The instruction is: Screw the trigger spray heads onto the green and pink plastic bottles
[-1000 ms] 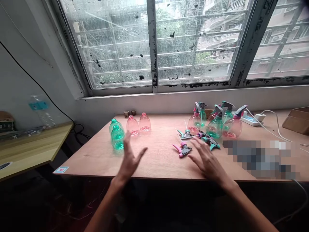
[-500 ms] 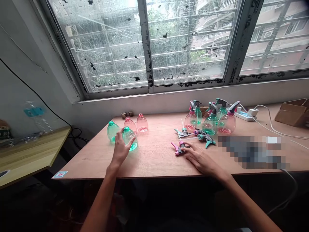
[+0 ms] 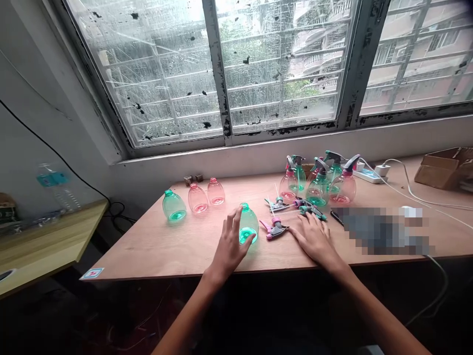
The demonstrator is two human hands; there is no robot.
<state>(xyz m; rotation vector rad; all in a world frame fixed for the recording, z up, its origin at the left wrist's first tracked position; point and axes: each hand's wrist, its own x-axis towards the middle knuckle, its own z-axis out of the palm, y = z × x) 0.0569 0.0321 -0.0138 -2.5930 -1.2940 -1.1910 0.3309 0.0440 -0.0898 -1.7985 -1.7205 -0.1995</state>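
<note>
My left hand (image 3: 229,244) is curled round the side of a green see-through bottle (image 3: 248,224) without a top, near the middle of the table. My right hand (image 3: 314,239) lies low over the table with its fingers stretched out. Its fingertips reach a green and black spray head (image 3: 312,211); whether they touch it I cannot tell. Left of that hand lies a pink and grey spray head (image 3: 275,229) with its tube pointing up. Behind it is another green and grey spray head (image 3: 278,204).
At the left stand a green bottle (image 3: 173,206) and two pink bottles (image 3: 198,198), all topless. Several bottles with spray heads (image 3: 318,190) are grouped at the back right. Beyond them are a power strip (image 3: 369,175), white cables and a cardboard box (image 3: 439,168). A blurred-out object (image 3: 380,229) lies at the right.
My left hand has brought the green bottle rightward from beside the other bottles. My right hand has shifted right, from the pink spray head to the green and black one.
</note>
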